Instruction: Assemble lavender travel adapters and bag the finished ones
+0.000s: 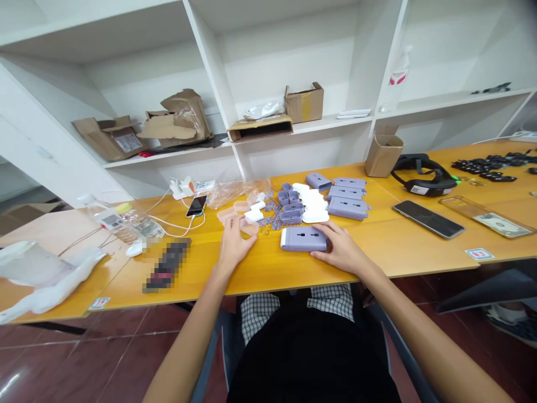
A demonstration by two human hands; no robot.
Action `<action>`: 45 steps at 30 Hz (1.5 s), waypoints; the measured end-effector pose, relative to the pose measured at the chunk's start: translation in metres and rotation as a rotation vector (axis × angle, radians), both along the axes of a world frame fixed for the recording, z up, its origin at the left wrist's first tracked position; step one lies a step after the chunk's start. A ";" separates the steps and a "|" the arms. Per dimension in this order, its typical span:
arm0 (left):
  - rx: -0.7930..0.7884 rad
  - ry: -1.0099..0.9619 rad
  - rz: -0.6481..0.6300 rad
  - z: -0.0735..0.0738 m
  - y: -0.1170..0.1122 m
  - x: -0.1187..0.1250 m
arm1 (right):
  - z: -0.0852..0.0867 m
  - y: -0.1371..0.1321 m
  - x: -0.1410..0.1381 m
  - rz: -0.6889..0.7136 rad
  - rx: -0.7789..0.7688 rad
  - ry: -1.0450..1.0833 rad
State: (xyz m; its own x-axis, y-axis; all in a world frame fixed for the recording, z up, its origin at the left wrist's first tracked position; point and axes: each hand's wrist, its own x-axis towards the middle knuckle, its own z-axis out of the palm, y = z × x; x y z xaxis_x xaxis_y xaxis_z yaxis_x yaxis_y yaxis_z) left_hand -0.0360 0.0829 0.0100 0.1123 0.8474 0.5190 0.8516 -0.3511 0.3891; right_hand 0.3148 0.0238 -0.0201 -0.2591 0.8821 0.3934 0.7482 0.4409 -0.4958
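Observation:
My right hand grips the end of a lavender plastic housing that lies on the yellow wooden table near its front edge. My left hand stands with its fingers raised against a translucent pink plastic piece. Whether those fingers hold it, I cannot tell. Small white plastic parts lie just beyond that hand. Further back are several lavender housings, smaller lavender parts and white moulded pieces.
A phone on a white cable, a water bottle and a pixelated object lie left. A smartphone, a black headset and black parts lie right. Torn cardboard sits on white shelves behind.

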 end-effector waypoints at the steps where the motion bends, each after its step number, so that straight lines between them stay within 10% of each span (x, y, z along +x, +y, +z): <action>1: 0.014 -0.026 -0.022 0.002 -0.002 0.001 | 0.000 0.000 0.000 0.004 -0.006 0.018; 9: -0.256 -0.066 -0.406 0.023 -0.028 0.025 | 0.001 -0.001 0.003 0.080 -0.038 0.128; 14: -0.398 -0.170 -0.513 0.008 -0.030 0.038 | 0.002 -0.002 0.003 0.091 -0.046 0.137; 20: -0.405 -0.278 -0.519 -0.014 -0.029 0.043 | 0.002 -0.002 0.003 0.093 -0.075 0.131; 45: -0.311 -0.110 -0.410 -0.011 -0.038 0.049 | -0.004 0.001 0.007 0.109 -0.009 0.185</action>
State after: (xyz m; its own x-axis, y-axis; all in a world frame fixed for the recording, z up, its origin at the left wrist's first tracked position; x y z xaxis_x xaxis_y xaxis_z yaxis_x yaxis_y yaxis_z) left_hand 0.0126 0.0452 -0.0008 0.4260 0.8611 0.2777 0.6166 -0.5009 0.6073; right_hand 0.3218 0.0249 -0.0242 -0.2770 0.8565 0.4355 0.5927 0.5091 -0.6242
